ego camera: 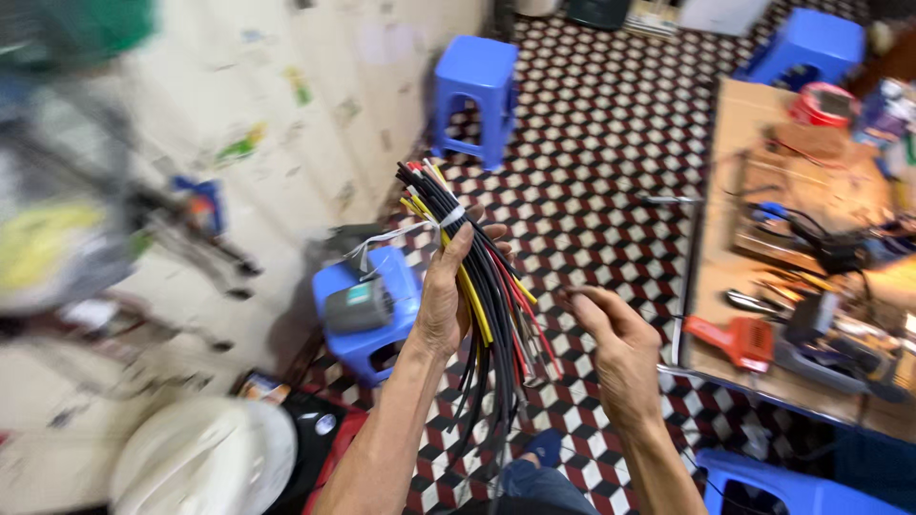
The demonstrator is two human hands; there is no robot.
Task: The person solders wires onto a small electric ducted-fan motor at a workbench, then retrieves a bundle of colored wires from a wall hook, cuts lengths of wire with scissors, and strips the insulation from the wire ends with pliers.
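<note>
Black, red and yellow tubing lengths sit gathered in one fist while the other hand hovers beside them.

Left hand (pixel 447 300) is closed around the bundle of tubes (pixel 477 277) about midway along it, palm toward the camera, forearm rising from the lower edge of the view; a white tie (pixel 451 216) binds the lengths just above the fist, and their free ends fan upward and hang loose below. Right hand (pixel 620 348) is near the bundle but apart from it, thumb and forefinger drawn together at the tip as if pinching; whether anything thin lies between them cannot be told. Judged from this, a firm grip close under the tie would keep the lengths from sliding, and drawing out one piece along its own line should disturb the others least. Beneath are a chequered floor (pixel 611 143), blue stools (pixel 475 91) and a cluttered workbench (pixel 811 248).
</note>
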